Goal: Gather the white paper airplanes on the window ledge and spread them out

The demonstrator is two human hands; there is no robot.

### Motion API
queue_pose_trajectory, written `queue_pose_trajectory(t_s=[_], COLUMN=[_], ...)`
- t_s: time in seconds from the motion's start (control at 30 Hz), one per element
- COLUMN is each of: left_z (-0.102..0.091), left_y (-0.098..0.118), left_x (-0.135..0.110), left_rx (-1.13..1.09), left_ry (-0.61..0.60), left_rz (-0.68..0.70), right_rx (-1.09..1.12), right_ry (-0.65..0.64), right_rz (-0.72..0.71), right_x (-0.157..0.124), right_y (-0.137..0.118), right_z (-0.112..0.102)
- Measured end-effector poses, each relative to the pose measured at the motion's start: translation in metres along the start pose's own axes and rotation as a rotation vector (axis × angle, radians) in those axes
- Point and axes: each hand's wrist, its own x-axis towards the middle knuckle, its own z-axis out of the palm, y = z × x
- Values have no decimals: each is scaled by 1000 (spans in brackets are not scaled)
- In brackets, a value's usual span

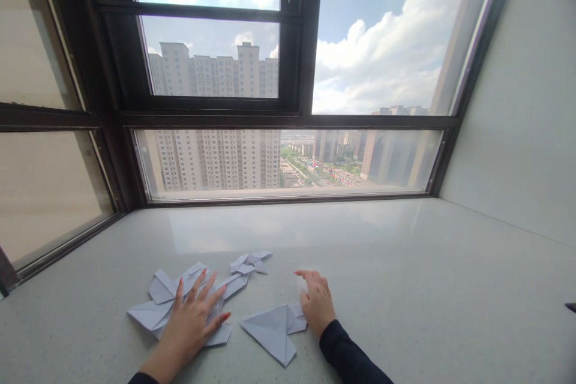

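My left hand (194,317) lies flat with fingers spread on a pile of several folded white paper pieces (162,306) on the pale stone sill (405,288). A smaller folded paper shape (249,263) sits just beyond the pile. My right hand (316,303), fingers loosely curled with the index finger stretched forward, rests against the right edge of a folded white paper triangle (274,330); I see nothing gripped in it.
A large dark-framed window (297,114) runs along the back of the sill, with tower blocks outside. A plain wall (522,108) closes the right side. A small dark object (570,307) pokes in at the right edge.
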Motion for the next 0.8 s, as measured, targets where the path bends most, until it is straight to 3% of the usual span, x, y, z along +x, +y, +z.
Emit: queue_pose_trajectory(t_s=[0.07,0.13,0.27,0.33,0.47,0.63,0.7,0.8], left_z=[3,8,17,19,14,12,16,21], left_y=[-9,-23,-45,-41,2,64,70,58], left_x=[0,2,8,13,15,-5,-11,-12], left_rx=[37,67,75,72,52,-96,-116,-68], left_ry=[101,150,51,8,96,0,-42,-38], left_rz=[-63,-221,-522,-549,-439,100,198,114], right_rx=[-73,-109,85,279,480,393,394,412], right_ry=[-23,-72,-169,-254,-307,-207,-222,-246], right_rz=[34,78,62,31,-7,-131,-156,-178], right_x=[-1,-1,-4,-6,-8,-5,-5,-5], right_y=[-1,-3,-14,-21,-29,-28,-30,-34], right_z=[-3,-5,0,5,10,-3,-7,-9])
